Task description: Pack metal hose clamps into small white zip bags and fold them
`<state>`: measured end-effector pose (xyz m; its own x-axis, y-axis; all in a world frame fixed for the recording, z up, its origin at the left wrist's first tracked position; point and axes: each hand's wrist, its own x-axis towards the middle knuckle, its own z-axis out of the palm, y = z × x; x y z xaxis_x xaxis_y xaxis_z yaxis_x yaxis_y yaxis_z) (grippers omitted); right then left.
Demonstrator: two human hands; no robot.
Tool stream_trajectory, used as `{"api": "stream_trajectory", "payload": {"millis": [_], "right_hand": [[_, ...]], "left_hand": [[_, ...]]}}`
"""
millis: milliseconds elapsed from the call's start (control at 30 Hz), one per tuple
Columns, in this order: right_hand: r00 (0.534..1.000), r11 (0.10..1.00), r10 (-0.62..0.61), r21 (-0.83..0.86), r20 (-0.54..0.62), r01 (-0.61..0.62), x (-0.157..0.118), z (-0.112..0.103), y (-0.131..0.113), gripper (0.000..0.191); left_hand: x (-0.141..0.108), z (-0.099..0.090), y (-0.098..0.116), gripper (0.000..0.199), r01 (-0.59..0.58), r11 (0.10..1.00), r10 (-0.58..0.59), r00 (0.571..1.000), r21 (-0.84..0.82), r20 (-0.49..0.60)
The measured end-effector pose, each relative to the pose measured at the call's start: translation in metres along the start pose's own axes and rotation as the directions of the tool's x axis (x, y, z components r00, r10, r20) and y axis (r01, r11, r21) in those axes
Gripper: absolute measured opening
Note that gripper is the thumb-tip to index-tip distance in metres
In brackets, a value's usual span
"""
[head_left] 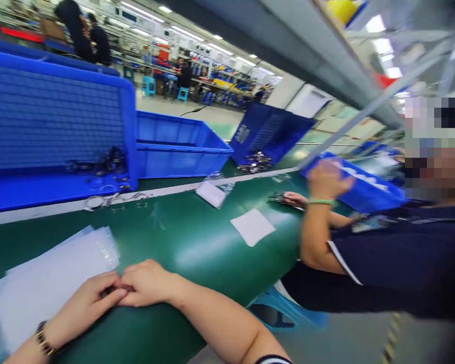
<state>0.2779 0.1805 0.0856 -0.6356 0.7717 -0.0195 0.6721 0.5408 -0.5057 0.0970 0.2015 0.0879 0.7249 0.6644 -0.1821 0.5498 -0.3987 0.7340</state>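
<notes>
My left hand (93,299), with a dark and gold bracelet at its wrist, rests at the lower left over the edge of a stack of white translucent bags (56,273). Touching its fingertips is my right hand (146,284), its fingers curled together. The fingers of both hands are pressed together where they meet, and anything between them is hidden or too small to name. Beyond the hands lies the green work surface (167,253).
Blue bins (182,162) line the far side, the left one holding dark metal parts (98,162). A white square sheet (252,227) and a bagged white item (211,194) lie ahead. At the right a person (394,253) sits, holding something dark. A blue stool (288,308) stands below.
</notes>
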Motion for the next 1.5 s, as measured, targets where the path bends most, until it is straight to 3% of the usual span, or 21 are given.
{"api": "stream_trajectory", "payload": {"millis": [133, 333, 867, 1000, 1100, 1233, 1367, 1500], "right_hand": [[0.996, 0.997, 0.007, 0.073, -0.092, 0.000, -0.004, 0.008, 0.001, 0.029], [0.995, 0.982, 0.023, 0.190, -0.098, -0.004, -0.005, 0.011, 0.002, 0.027], [0.996, 0.969, 0.063, 0.244, -0.065, -0.045, -0.005, 0.003, 0.003, 0.028], [0.989, 0.908, 0.132, 0.409, -0.067, -0.093, -0.002, 0.001, 0.009, 0.035], [0.972, 0.787, 0.237, 0.588, -0.010, -0.186, 0.002, 0.001, 0.018, 0.040], [0.951, 0.636, 0.303, 0.730, 0.061, -0.249, 0.006, 0.001, 0.025, 0.039], [0.943, 0.602, 0.319, 0.748, 0.097, -0.280, 0.005, -0.002, 0.025, 0.037], [0.944, 0.594, 0.313, 0.754, 0.103, -0.279, 0.003, -0.004, 0.024, 0.041]], "left_hand": [[-0.004, -0.006, 0.013, 0.028, 0.022, 0.995, -0.017, 0.999, -0.099, 0.049], [-0.009, -0.006, 0.015, 0.024, 0.048, 0.984, -0.038, 0.997, -0.169, 0.064], [-0.006, -0.007, 0.015, 0.031, -0.001, 0.994, 0.012, 0.996, -0.114, 0.093], [-0.006, -0.008, 0.014, 0.029, 0.002, 0.997, 0.004, 0.996, -0.075, 0.087], [-0.008, -0.007, 0.015, 0.025, 0.014, 0.999, -0.009, 0.995, -0.047, 0.096], [-0.015, 0.009, 0.024, 0.030, -0.127, 0.987, 0.122, 0.991, 0.104, 0.050], [-0.018, 0.039, 0.046, 0.047, -0.318, 0.916, 0.302, 0.948, 0.243, 0.100], [-0.005, 0.067, 0.068, 0.060, -0.249, 0.889, 0.226, 0.968, 0.385, 0.106]]}}
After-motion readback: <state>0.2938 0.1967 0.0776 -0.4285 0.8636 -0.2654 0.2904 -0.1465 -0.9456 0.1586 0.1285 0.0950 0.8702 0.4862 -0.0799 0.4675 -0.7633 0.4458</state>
